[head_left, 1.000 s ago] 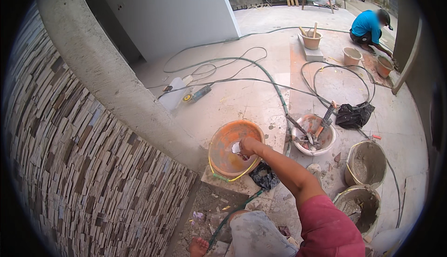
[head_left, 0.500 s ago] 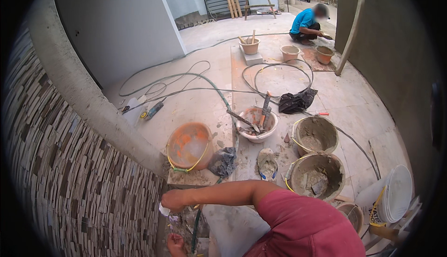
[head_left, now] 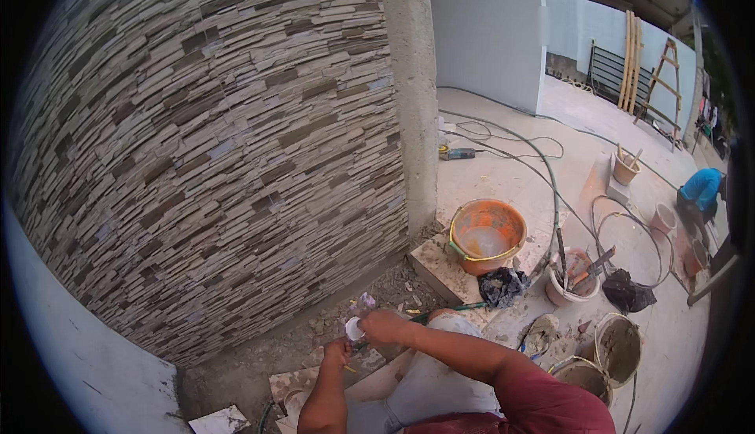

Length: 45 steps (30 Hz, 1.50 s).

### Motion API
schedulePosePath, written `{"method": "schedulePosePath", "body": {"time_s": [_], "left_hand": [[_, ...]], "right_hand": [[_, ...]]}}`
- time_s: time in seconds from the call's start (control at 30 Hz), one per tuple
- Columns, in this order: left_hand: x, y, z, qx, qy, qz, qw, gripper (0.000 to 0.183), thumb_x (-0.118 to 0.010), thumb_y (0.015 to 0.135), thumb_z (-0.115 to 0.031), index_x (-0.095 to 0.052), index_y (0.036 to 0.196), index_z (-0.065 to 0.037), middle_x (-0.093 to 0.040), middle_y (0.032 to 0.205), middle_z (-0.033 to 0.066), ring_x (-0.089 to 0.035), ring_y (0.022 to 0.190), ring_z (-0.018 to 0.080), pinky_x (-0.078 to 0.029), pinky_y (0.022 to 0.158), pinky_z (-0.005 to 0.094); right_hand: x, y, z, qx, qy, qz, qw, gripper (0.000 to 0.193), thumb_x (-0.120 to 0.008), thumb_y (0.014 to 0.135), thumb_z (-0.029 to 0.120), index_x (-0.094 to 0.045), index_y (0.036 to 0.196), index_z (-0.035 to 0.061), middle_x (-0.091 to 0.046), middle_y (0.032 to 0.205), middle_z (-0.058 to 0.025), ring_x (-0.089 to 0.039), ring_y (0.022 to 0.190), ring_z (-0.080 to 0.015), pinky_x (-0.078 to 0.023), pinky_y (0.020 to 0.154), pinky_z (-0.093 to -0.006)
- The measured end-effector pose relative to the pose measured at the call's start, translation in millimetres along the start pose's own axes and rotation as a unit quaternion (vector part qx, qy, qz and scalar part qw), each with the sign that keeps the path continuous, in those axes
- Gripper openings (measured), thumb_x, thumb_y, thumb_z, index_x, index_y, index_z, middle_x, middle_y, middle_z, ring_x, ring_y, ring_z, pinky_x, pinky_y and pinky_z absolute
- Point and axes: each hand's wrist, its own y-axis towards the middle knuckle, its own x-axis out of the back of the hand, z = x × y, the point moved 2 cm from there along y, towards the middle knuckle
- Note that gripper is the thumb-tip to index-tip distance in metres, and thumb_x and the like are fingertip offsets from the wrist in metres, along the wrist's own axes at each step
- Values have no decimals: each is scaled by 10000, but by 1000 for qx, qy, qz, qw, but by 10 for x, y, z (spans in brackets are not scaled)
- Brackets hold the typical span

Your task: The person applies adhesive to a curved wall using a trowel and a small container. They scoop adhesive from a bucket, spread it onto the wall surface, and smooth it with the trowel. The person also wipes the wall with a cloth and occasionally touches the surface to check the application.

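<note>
1. Pinching the white cup-like piece [head_left: 354, 329], the right hand [head_left: 383, 327] has left the orange bucket [head_left: 503, 215], inside which it was a second ago, and is now near the foot of the stone-clad wall [head_left: 236, 159].
2. The left hand [head_left: 338, 351] is now just below the piece, its fingers curled in; whether it pinches anything, or touches the piece, I can't make out.
3. The white piece is between the two hands, over the rubble strip [head_left: 307, 320] that runs along the wall's lower edge. Its round rim faces the camera; its contents don't show clearly.
4. The head view has swung left, so the cladding fills much of the picture and the bucket appears farther right than the hands.
5. The bucket itself remains on the tiled slab [head_left: 431, 261], in from the slab's left corner, with pale liquid inside. A crumpled black bag [head_left: 503, 286] lies just beside it.
6. A small purple scrap [head_left: 365, 302] lies on the strip, just beyond the white piece.
7. My judgement: the work has shifted from the bucket to the strip at the wall's foot, and from one hand to both hands brought close together.
8. Toward the floor's right side, a co-worker [head_left: 701, 190] in blue crouches, well apart from these hands.
</note>
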Motion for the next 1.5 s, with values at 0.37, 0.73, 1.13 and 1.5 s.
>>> {"method": "schedulePosePath", "body": {"time_s": [0.37,0.73,1.13,1.5], "left_hand": [[-78,136,324,-59,7,-144,988,214,-676,840,-220,-648,993,-74,-655,865,99,-632,809,193,-512,685,410],[-364,-1232,-139,-318,325,86,887,812,-842,638,-167,-486,1356,-34,-599,1267,131,-512,1245,221,-434,1017,357],[-461,-1786,-432,-421,403,-34,812,669,-814,638,-260,-548,1224,-77,-659,1067,136,-633,995,315,-444,940,419],[-675,-1974,-483,-444,663,-140,587,730,-789,675,-397,-521,1318,-180,-622,1161,73,-529,1192,272,-99,1182,568]], "right_hand": [[-92,290,470,111,-142,57,982,241,-695,782,233,-698,917,33,-651,1032,-198,-659,948,-338,-533,808,-447],[-531,126,-327,-65,239,-16,969,178,-761,794,113,-698,866,-37,-646,699,-36,-563,618,-75,-440,572,-240],[-802,302,-583,-208,759,25,616,244,-472,948,138,-571,1154,50,-645,929,-118,-674,841,-295,-566,727,-414],[-1846,812,-514,-303,843,60,440,262,-475,973,235,-622,1145,102,-664,1130,-75,-656,993,-251,-561,786,-396]]}}
